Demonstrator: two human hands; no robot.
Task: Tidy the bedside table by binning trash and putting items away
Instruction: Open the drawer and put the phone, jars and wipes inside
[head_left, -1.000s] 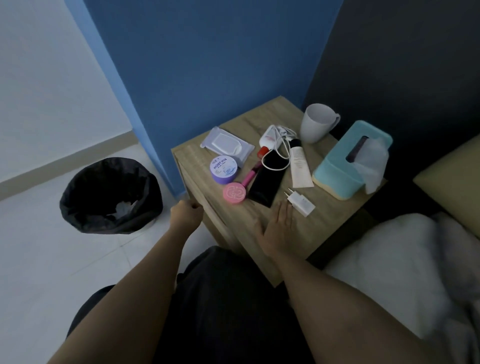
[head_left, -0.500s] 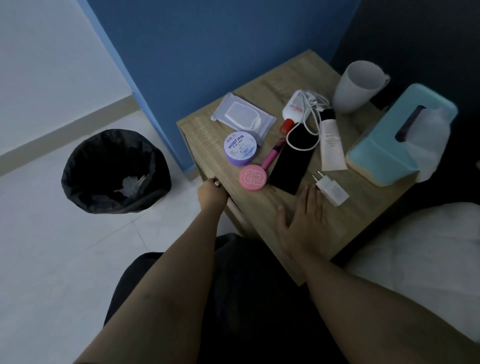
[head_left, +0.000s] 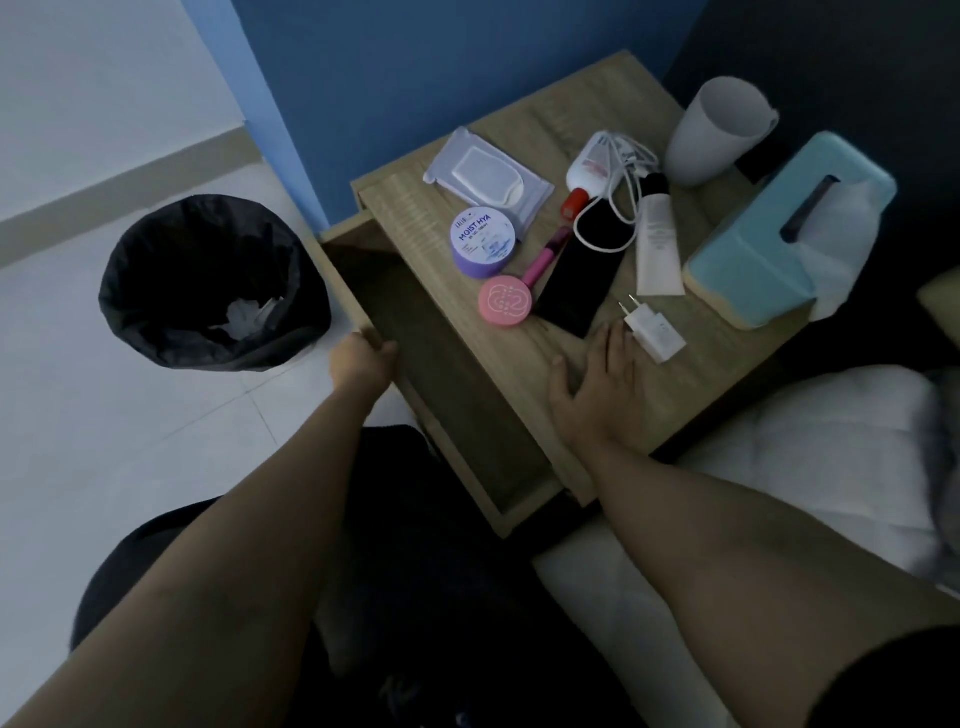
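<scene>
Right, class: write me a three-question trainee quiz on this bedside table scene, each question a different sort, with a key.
1. True or false: the drawer is open.
2. What does the left hand grip? A) white mug B) drawer front C) black bin
3. Fill in: the right hand lies flat on the ____, beside the white charger plug.

Key: 1 true; 2 B; 3 tabletop.

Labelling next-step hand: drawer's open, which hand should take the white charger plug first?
Right. The right hand lies flat on the bedside table, its fingers just beside the white charger plug. The left hand grips the front edge of the open drawer, so it is occupied and farther away.
</scene>
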